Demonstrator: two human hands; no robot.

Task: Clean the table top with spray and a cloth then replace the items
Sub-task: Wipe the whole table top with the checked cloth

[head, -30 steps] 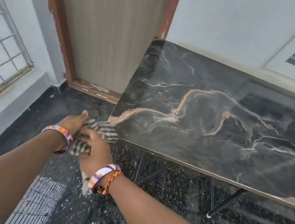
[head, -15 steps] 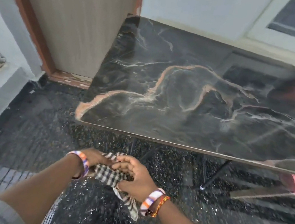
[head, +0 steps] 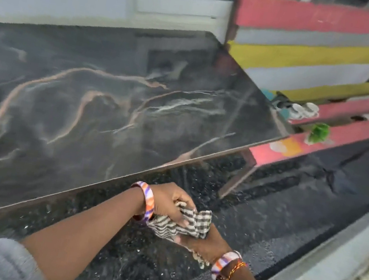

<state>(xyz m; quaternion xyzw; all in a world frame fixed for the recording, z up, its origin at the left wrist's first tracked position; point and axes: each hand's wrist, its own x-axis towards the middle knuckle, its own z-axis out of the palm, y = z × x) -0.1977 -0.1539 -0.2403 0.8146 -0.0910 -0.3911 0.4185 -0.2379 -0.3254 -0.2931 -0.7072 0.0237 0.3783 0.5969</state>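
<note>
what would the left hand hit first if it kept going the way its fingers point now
The left hand points right, into the checked cloth it already grips, with the right hand just beyond. Past those, probably only dark floor; depth is unclear.

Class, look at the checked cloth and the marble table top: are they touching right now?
Apart. The head view shows the checked cloth bunched in the left hand and right hand over dark floor, clear of the table top.
</note>
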